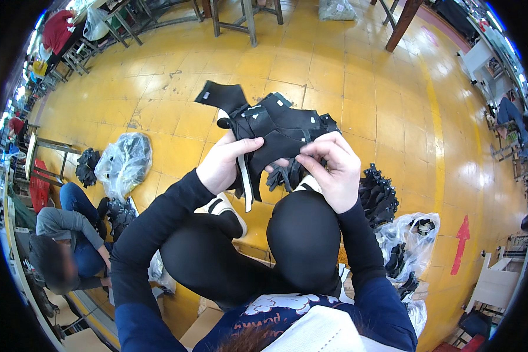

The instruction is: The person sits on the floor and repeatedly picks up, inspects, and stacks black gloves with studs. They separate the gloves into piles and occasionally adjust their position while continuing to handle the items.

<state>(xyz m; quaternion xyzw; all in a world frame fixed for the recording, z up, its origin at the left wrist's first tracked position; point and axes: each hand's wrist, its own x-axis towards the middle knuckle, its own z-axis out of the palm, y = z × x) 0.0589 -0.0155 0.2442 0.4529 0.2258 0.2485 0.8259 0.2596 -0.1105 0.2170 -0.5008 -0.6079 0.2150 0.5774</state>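
Note:
Above my knees, my left hand (224, 163) grips a loose stack of black cut fabric pieces (278, 124), thumb on top and fingers underneath. The pieces have angular, notched edges, and a few carry small white labels. A narrow white strip (246, 185) hangs down from the stack beside my left hand. At the stack's right side, my right hand (336, 169) pinches the edge of one piece between thumb and fingers. More black pieces (287, 175) show below the stack, between my hands; whether they are joined to it I cannot tell.
Beside my right knee lies a heap of black pieces (377, 196), with a clear plastic bag (426, 226) near it. To the left are another clear bag (126, 164), a dark bundle (88, 166) and a seated co-worker (79, 229). Wooden stools (246, 20) stand at the far side.

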